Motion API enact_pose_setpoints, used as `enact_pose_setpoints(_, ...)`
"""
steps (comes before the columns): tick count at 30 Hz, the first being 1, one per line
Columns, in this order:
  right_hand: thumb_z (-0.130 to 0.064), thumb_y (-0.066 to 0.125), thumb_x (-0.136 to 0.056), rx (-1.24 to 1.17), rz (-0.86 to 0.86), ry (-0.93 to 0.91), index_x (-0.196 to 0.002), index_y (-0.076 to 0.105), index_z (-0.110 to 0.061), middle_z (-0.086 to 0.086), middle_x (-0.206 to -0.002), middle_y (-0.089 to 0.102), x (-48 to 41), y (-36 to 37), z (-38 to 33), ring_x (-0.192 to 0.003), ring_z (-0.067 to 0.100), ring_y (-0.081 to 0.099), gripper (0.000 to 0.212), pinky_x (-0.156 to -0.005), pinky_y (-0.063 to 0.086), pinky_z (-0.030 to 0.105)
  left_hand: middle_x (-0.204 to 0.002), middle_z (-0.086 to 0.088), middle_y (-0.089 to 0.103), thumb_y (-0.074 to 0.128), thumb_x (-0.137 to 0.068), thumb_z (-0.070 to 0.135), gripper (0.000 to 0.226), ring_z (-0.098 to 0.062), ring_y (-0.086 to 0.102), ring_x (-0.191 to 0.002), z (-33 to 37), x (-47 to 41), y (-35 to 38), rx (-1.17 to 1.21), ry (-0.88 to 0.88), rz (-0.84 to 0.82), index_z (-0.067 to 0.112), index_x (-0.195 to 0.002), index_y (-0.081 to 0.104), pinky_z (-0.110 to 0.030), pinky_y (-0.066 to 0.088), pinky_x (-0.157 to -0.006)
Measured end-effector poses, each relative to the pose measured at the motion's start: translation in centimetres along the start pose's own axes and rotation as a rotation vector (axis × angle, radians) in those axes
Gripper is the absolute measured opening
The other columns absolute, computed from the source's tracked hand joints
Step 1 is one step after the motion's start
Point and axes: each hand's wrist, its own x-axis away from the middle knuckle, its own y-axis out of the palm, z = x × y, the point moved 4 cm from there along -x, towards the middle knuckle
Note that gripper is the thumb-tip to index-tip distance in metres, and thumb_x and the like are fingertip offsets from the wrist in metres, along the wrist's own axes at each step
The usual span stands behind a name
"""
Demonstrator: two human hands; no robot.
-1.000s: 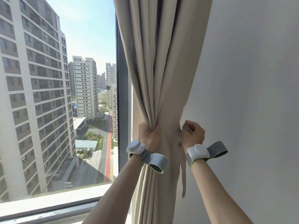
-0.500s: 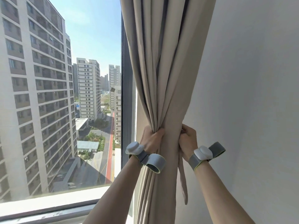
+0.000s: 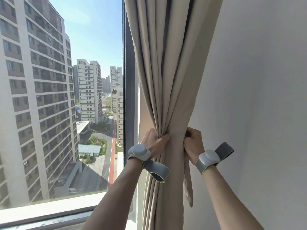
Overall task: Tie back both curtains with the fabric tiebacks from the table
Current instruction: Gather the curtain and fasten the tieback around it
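At centre frame, the beige curtain [image 3: 166, 80] hangs in long soft pleats, bunched to a narrow waist btwn both hands. Left hand [image 3: 155, 143] clamps the gathered folds on the window side, thumb wrapped across the front. Right hand [image 3: 193, 143], fingers curled tight, grips the tieback [image 3: 188, 183] at the curtain's wall-side edge. This flat, matte fabric strip, same beige, dangles below the fist w/ a small hole near its rounded end. Smooth white wall [image 3: 257, 80] fills the right, window glass [image 3: 66, 113] the left.
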Motion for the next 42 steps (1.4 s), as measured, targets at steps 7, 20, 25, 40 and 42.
enact_pose_setpoints(7,-0.008,0.052,-0.082,0.251,0.012,-0.031,-0.076,0.064,0.005,0.024,-0.076,0.069,-0.4,0.1,0.2,-0.072,0.014,0.053,0.019,-0.063,0.046,0.033,-0.059,-0.006,0.035,0.052,-0.068,0.047,0.033,-0.019,0.032,-0.054,-1.2,-0.4,-0.7,-0.069,-0.128,-0.039,0.015,-0.067,0.042,-0.036,0.027,-0.052)
enact_pose_setpoints(20,-0.013,0.057,-0.09,0.611,-0.015,0.21,-0.073,0.058,0.01,0.02,-0.067,0.054,1.6,-1.2,-0.5,-0.065,0.038,0.04,0.029,-0.062,0.037,0.032,-0.079,-0.003,0.061,0.062,-0.069,0.051,0.048,-0.029,0.063,-0.07,-0.5,1.0,-2.1,-0.379,-0.181,0.261,0.016,-0.096,0.042,-0.051,0.055,-0.077)
enact_pose_setpoints(25,-0.021,0.059,-0.091,0.659,-0.002,0.294,-0.069,0.053,-0.008,0.011,-0.068,0.045,2.5,-1.1,-1.4,-0.068,0.024,0.037,0.026,-0.061,0.033,0.031,-0.09,-0.006,0.064,0.069,-0.072,0.048,0.057,-0.032,0.064,-0.082,0.2,1.5,-2.8,-0.381,-0.103,0.338,0.016,-0.108,0.04,-0.048,0.056,-0.075)
enact_pose_setpoints(40,-0.017,0.074,-0.082,0.337,-0.089,0.154,-0.111,0.034,-0.016,0.006,-0.077,0.056,4.7,3.9,-3.4,-0.065,0.022,0.058,0.049,-0.059,0.052,0.031,-0.093,0.005,0.061,0.076,-0.057,0.06,0.074,-0.022,0.064,-0.08,-0.5,3.1,-5.2,-0.31,-0.085,0.378,0.023,-0.113,0.043,-0.042,0.059,-0.069)
enact_pose_setpoints(42,-0.012,0.072,-0.081,0.44,-0.061,0.106,-0.105,0.038,-0.014,0.0,-0.072,0.048,4.8,4.1,-3.7,-0.061,0.02,0.049,0.041,-0.054,0.043,0.025,-0.088,0.003,0.06,0.077,-0.058,0.058,0.071,-0.023,0.064,-0.074,-0.4,3.4,-5.3,-0.311,-0.103,0.403,0.019,-0.107,0.043,-0.044,0.059,-0.065)
